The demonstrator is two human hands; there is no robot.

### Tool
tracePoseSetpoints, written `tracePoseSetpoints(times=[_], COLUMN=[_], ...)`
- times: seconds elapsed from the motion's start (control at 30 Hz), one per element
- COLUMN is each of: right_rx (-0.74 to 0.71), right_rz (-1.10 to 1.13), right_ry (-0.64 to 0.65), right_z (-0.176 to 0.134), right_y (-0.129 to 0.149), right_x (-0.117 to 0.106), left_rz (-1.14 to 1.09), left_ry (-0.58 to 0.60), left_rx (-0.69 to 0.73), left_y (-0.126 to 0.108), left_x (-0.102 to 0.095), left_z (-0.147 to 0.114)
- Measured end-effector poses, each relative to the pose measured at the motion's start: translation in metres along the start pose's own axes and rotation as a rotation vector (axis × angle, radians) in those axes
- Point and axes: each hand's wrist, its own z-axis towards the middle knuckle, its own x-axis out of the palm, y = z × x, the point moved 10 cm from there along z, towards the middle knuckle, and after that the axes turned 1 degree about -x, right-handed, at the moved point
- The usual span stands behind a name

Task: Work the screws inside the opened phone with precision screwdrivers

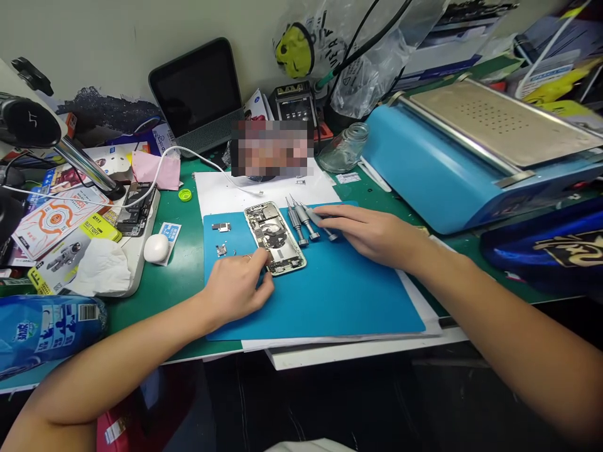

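An opened phone housing (276,238) with bared inner parts lies on a blue mat (330,301). My left hand (238,282) is at its lower left edge, fingers curled against the rim. Three grey screwdrivers (296,223) lie side by side just right of the phone, tips pointing away from me. Over the rightmost one, my right hand (358,229) reaches with fingers stretched out and touching its handle; the thumb is mostly hidden. Left of the phone sit a small board piece (221,227) and a small metal part (221,250) with tiny bits around it.
A blue machine with a metal plate (504,119) stands at the right, a glass jar (346,147) beside it. At the back is a dark-screened display (195,88). A white cable (164,157) crosses the left clutter. A white earbud case (156,248) and a blue packet (51,329) lie left.
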Motion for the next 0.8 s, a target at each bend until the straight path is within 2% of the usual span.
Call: tracePoseSetpoints(times=[0.4, 0.6, 0.8], right_rx=[0.024, 0.074, 0.093], right_rz=[-0.041, -0.059, 0.011], right_ry=[-0.106, -0.061, -0.077], right_z=[0.007, 0.012, 0.008], right_y=[0.028, 0.035, 0.030], right_x=[-0.021, -0.016, -0.011], left_rz=[0.041, 0.045, 0.054], left_ry=[0.020, 0.014, 0.007], left_rx=[-0.009, -0.004, -0.003], left_y=[0.000, 0.000, -0.001], left_x=[-0.001, -0.003, -0.002], left_z=[0.002, 0.002, 0.002])
